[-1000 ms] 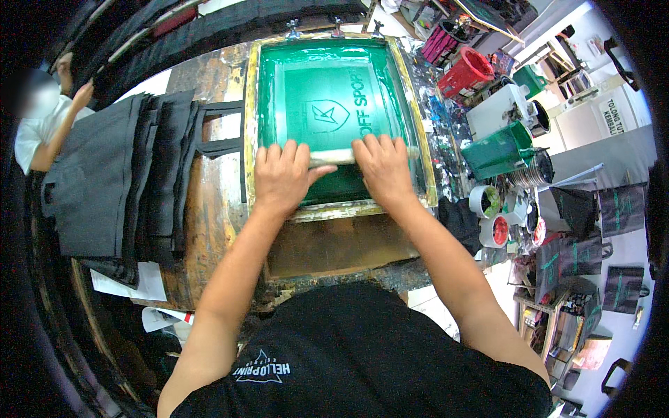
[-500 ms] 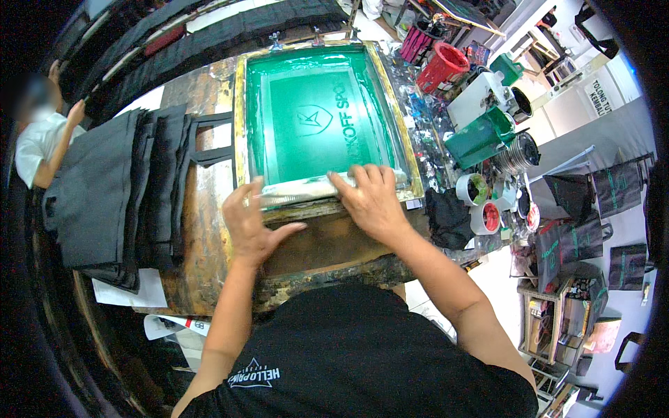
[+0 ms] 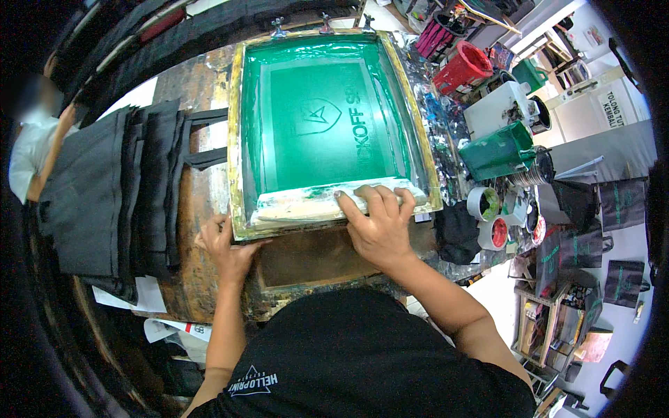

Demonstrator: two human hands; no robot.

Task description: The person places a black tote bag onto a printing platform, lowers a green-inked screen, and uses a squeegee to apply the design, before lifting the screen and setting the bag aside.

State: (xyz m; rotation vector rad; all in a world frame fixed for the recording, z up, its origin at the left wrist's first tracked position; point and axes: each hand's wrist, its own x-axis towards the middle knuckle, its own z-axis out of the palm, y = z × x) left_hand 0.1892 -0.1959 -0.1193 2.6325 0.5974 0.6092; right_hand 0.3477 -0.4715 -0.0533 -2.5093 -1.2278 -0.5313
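A wooden-framed printing screen (image 3: 237,150) holds a green mesh coated in green ink, with a dark shield design and lettering. Its far end is held by clamps (image 3: 325,25). Along the near inside edge lies an ink-smeared squeegee (image 3: 300,198). My right hand (image 3: 382,226) is closed over the squeegee and the frame's near side, fingers on top. At the near left corner, my left hand (image 3: 226,251) grips the frame, with fingers curled beside the edge and thumb below. Under the near end a brown board (image 3: 313,258) shows; what lies beneath the mesh is hidden.
A pile of black fabric bags (image 3: 90,195) lies left, one with handles (image 3: 209,159) reaching the screen. Right stand a red bucket (image 3: 463,68), a green container (image 3: 496,153), tape rolls (image 3: 483,203) and a black cloth (image 3: 456,233). Another person (image 3: 31,150) stands far left.
My left hand has left the squeegee and taken the frame's near left corner. The squeegee has settled at the near edge under my right hand. The screen's near end looks raised.
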